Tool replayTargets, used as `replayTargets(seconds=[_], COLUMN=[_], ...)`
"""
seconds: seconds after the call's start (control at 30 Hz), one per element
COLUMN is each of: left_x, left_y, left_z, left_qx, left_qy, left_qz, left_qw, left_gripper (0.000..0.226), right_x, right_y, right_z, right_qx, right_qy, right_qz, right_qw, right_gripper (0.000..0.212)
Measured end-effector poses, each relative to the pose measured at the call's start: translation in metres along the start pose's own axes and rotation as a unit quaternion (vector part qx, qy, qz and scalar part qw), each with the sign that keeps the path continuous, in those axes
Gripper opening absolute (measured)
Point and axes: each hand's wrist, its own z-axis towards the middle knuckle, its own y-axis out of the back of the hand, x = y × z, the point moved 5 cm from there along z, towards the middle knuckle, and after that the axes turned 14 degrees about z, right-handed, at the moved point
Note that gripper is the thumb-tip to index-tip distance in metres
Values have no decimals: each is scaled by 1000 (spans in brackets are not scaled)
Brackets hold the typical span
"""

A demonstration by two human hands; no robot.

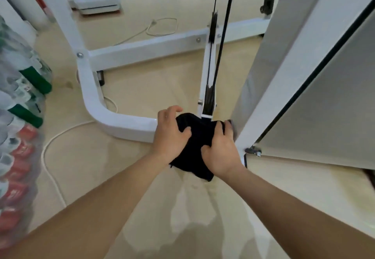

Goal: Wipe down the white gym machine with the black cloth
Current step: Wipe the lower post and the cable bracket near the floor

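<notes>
both hands press the black cloth (pixel 194 147) onto the white gym machine (pixel 129 122). left hand (pixel 170 135) grips its left side, right hand (pixel 220 153) its right. a black cable (pixel 223 35) rises just beyond them.

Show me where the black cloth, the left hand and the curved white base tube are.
black cloth (pixel 199 133), head view: bunched fabric between the hands
left hand (pixel 168 137), head view: back of the hand
curved white base tube (pixel 113 124), head view: its bend by the floor
</notes>
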Motion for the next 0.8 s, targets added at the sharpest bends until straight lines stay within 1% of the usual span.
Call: replayTargets(seconds=[0.07, 0.13, 0.2, 0.27, 0.33, 0.4, 0.47, 0.53, 0.6, 0.63, 0.7, 0.77, 0.8], left_x=[2, 12, 27, 35, 35, 36, 35, 32, 32, 34, 41, 57, 68], left_y=[-13, -36, -57, -66, -70, -71, -68, -68, -68, -67, -59, -43, -34], left_z=[-6, -14, -18, -15, -7, 8, 22, 26, 17, 9, -5, -4, 1], left_qx=[-30, -4, 34, 38, 42, 61, 67, 68, 82, 78, 59, 43, 47], left_qy=[-73, -130, -144, -160, -182, -185, -176, -157, -157, -169, -202, -213, -202], left_qz=[69, 194, 295, 333, 352, 363, 365, 352, 346, 350, 357, 395, 417], left_qw=[995, 972, 944, 928, 917, 911, 912, 920, 921, 918, 910, 893, 885], left_gripper=[50, 55, 61, 67, 75, 82, 86, 86, 84, 81, 72, 68, 65], right_x=[-5, -19, -35, -49, -52, -38, -24, -23, -23, -23, -26, -25, -22], right_y=[-8, -21, -38, -54, -56, -49, -42, -41, -47, -52, -56, -53, -51], right_z=[-1, -10, -17, -18, -10, 1, 13, 18, 8, 0, -15, -21, -22], right_qx=[-71, -98, -67, -16, -22, -40, -25, -29, -27, -20, 7, -1, -11], right_qy=[42, 68, 61, 33, 13, 3, -18, -16, -2, 8, 3, -4, 6], right_qz=[-3, -41, -128, -226, -279, -286, -267, -248, -221, -193, -180, -176, -177], right_qw=[997, 992, 988, 973, 960, 957, 963, 968, 975, 981, 984, 984, 984], right_gripper=[65, 67, 69, 63, 58, 44, 30, 27, 30, 35, 47, 59, 62])
